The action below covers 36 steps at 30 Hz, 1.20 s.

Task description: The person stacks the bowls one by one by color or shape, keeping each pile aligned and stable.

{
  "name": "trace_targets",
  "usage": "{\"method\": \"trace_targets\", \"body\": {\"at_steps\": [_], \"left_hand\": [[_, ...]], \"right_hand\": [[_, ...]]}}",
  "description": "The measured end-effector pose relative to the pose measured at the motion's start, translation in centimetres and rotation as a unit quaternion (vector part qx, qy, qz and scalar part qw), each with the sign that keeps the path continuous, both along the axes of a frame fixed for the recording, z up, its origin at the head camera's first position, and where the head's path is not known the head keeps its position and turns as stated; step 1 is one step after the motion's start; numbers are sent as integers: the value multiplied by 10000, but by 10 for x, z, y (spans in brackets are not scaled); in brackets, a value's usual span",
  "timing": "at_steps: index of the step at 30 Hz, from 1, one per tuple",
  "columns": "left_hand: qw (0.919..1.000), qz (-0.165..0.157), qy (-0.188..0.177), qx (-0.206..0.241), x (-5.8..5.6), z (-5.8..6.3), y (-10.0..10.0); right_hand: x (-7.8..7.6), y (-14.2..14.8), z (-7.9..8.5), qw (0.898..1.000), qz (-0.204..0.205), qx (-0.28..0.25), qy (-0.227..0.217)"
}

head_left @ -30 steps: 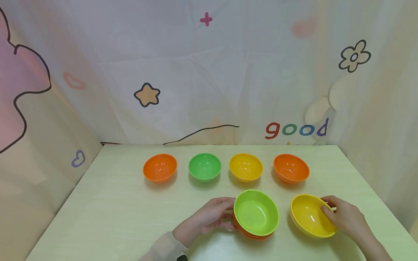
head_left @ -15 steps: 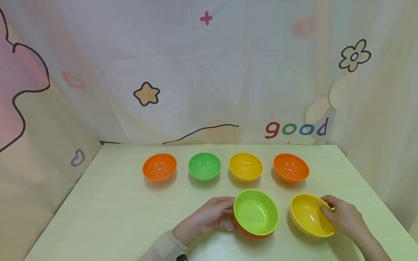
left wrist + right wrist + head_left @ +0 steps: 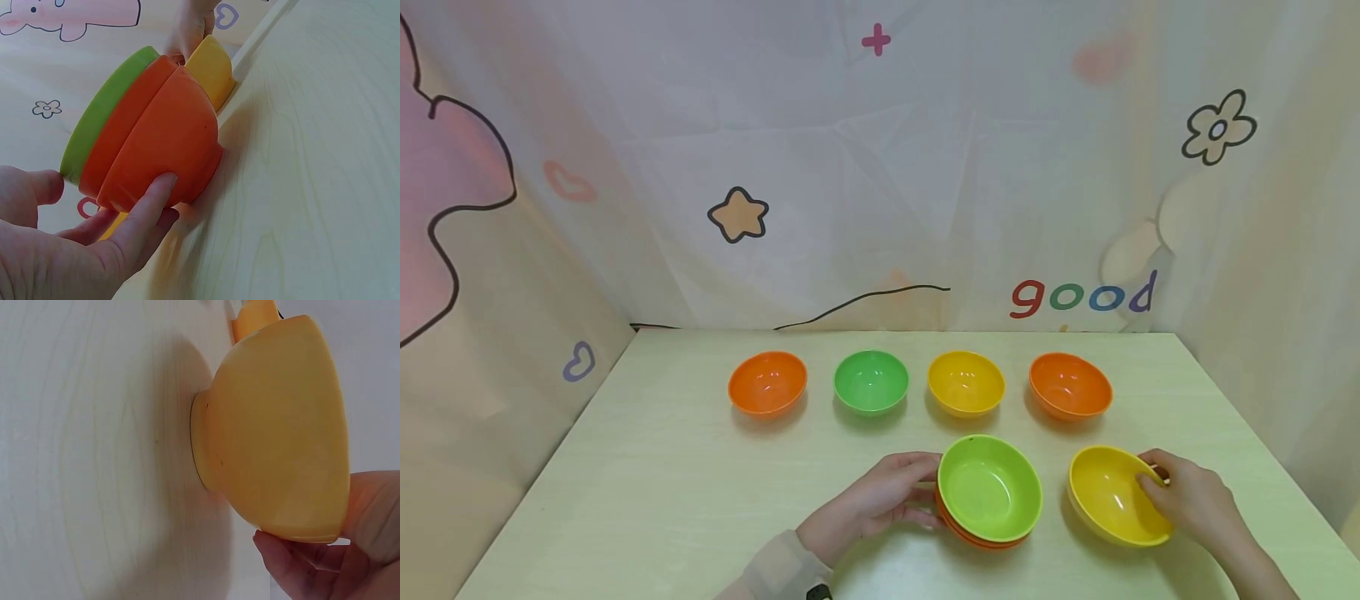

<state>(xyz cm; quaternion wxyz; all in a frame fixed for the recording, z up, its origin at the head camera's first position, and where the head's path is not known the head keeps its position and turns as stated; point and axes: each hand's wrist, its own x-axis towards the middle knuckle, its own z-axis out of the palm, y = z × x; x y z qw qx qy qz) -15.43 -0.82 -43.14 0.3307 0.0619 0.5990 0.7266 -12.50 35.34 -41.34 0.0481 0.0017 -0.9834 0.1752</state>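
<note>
My left hand [image 3: 891, 496] holds the left side of a stack of bowls, thumb at the rim and fingers [image 3: 150, 203] against the outer wall. On top is a light green bowl [image 3: 988, 490]; two orange bowls [image 3: 165, 134] are nested beneath it. The stack's base is close to the table. To the right, my right hand [image 3: 1198, 500] pinches the rim of a yellow bowl [image 3: 1112, 500], thumb inside and other fingers outside. Its foot is right by the table surface in the right wrist view, and the bowl leans toward the left hand's stack.
Behind the hands a row of bowls stands on the pale wooden table [image 3: 662, 500]: an orange bowl [image 3: 767, 385], a green bowl [image 3: 871, 383], a yellow bowl [image 3: 966, 385] and another orange bowl [image 3: 1070, 387]. A printed curtain [image 3: 805, 167] hangs at the back and sides.
</note>
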Motion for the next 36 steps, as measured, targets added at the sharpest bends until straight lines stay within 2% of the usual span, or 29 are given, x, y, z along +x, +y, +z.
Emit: {"method": "trace_targets", "body": {"at_steps": [18,36], "left_hand": [[10000,-30,32,-6,2,5,-1],[10000,0,45,25,2,1,-1]], "right_hand": [[2,1,1,10000,-66,-25,-17],[2,3,7,10000,10,53,58]]}}
